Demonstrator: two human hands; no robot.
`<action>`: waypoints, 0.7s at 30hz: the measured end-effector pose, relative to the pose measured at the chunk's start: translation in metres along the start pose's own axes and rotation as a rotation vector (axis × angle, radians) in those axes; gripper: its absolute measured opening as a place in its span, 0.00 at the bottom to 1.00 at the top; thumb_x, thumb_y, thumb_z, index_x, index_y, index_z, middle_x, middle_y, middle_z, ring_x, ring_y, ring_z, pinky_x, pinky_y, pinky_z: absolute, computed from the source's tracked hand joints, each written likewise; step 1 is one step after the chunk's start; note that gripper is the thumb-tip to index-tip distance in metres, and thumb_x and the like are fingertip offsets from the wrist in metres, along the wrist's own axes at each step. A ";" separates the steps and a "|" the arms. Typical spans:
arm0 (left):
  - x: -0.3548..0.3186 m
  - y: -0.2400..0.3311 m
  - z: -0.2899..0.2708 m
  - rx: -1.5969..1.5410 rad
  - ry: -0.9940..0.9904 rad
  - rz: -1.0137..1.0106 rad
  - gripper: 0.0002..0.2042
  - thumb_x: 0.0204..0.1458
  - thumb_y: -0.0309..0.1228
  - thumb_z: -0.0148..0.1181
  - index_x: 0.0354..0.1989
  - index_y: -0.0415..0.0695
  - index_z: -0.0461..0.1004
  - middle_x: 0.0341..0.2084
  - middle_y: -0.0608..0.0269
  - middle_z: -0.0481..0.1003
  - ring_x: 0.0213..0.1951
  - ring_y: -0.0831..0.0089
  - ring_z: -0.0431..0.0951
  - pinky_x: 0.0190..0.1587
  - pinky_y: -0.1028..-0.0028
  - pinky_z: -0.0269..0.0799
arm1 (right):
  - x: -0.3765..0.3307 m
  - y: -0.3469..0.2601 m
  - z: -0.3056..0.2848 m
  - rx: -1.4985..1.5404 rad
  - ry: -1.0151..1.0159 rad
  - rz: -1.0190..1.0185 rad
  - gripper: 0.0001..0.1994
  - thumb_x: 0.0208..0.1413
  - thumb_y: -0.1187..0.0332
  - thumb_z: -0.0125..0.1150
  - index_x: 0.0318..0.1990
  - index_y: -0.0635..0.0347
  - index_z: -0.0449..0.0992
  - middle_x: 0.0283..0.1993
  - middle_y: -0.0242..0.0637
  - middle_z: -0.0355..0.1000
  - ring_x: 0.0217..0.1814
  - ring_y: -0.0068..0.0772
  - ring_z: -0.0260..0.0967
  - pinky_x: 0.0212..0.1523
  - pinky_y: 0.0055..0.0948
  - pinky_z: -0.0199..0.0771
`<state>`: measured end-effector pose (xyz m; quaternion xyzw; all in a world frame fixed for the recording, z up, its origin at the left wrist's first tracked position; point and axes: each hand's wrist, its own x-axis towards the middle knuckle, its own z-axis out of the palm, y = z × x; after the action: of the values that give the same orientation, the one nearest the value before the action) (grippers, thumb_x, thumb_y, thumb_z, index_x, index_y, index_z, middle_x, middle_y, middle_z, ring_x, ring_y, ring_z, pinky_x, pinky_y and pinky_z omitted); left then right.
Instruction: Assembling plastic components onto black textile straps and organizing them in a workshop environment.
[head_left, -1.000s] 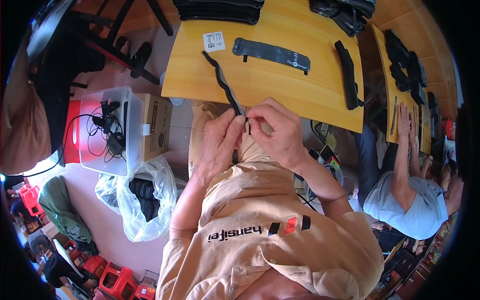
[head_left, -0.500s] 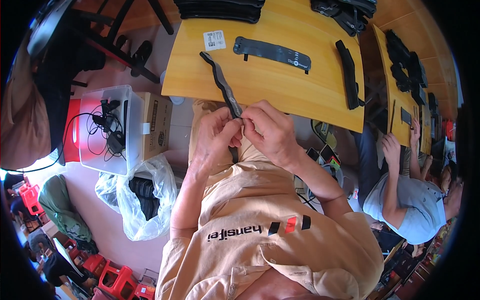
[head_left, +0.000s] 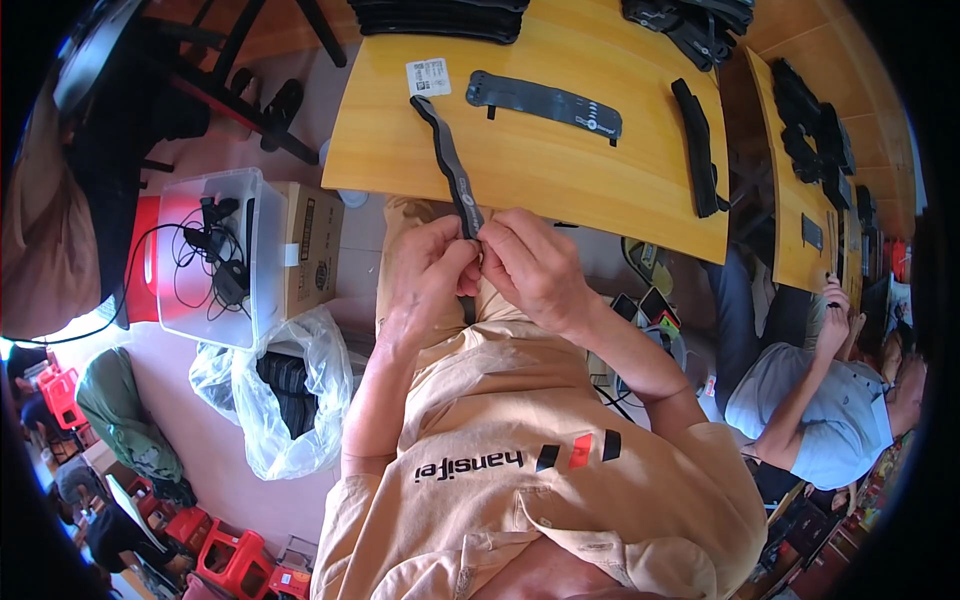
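A long grey and black fabric strap (head_left: 453,165) runs from my fingers up onto the table, its far end beside a white label sheet (head_left: 429,77). My left hand (head_left: 437,265) pinches the near end from the left. Close against it, my right hand (head_left: 527,262) has its thumb and fingers pressed together on the same end. The fingers hide the very tip and whatever detail is there. Farther up the table lies a flat dark grey strap (head_left: 545,105) with short black tabs, touched by neither hand.
A curved black strap (head_left: 698,150) lies at the table's right side; stacked black straps (head_left: 438,18) sit at the far edge. On the left stand a clear plastic bin (head_left: 215,260) with cables, a cardboard box (head_left: 312,245) and a plastic bag (head_left: 270,400). A co-worker (head_left: 815,400) sits right.
The strap's far end has shifted slightly right and toward the label sheet, and the strap lies straighter. My hands stay close together on its near end. The co-worker's hands have drawn back.
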<state>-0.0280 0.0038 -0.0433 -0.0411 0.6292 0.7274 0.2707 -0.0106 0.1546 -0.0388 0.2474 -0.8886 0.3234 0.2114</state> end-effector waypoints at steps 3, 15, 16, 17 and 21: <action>0.002 -0.003 0.004 0.049 0.075 0.029 0.06 0.47 0.25 0.46 0.21 0.38 0.68 0.13 0.68 0.66 0.16 0.83 0.65 0.17 0.81 0.60 | -0.001 -0.001 0.002 -0.051 -0.044 -0.030 0.14 0.33 0.83 0.62 0.33 0.66 0.71 0.30 0.39 0.66 0.29 0.37 0.68 0.26 0.30 0.71; 0.005 -0.019 0.006 0.074 0.207 0.093 0.07 0.47 0.26 0.45 0.20 0.39 0.66 0.12 0.69 0.62 0.15 0.83 0.61 0.16 0.80 0.56 | 0.000 0.003 0.013 -0.012 -0.050 -0.007 0.14 0.34 0.83 0.61 0.33 0.66 0.70 0.31 0.40 0.67 0.28 0.40 0.69 0.26 0.31 0.71; 0.004 -0.019 0.007 0.075 0.205 0.092 0.07 0.47 0.26 0.45 0.20 0.39 0.66 0.12 0.69 0.62 0.15 0.83 0.61 0.16 0.80 0.56 | 0.000 0.006 0.016 0.035 -0.012 0.029 0.12 0.35 0.84 0.59 0.32 0.65 0.70 0.30 0.40 0.67 0.27 0.39 0.69 0.25 0.30 0.71; 0.004 -0.018 0.007 0.025 0.198 0.080 0.06 0.47 0.25 0.45 0.22 0.39 0.66 0.12 0.70 0.62 0.15 0.84 0.61 0.16 0.81 0.56 | 0.000 0.008 0.017 0.083 0.025 0.064 0.11 0.36 0.84 0.58 0.31 0.65 0.71 0.29 0.40 0.67 0.26 0.39 0.68 0.24 0.30 0.71; 0.002 -0.017 0.003 -0.028 0.150 0.053 0.06 0.49 0.25 0.43 0.26 0.40 0.68 0.14 0.71 0.63 0.18 0.85 0.62 0.18 0.83 0.59 | 0.002 0.009 0.017 0.258 0.000 0.195 0.09 0.38 0.85 0.57 0.30 0.65 0.71 0.28 0.40 0.67 0.25 0.37 0.69 0.24 0.29 0.71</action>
<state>-0.0213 0.0086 -0.0586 -0.0826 0.6385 0.7377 0.2030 -0.0213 0.1484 -0.0542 0.1850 -0.8594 0.4540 0.1456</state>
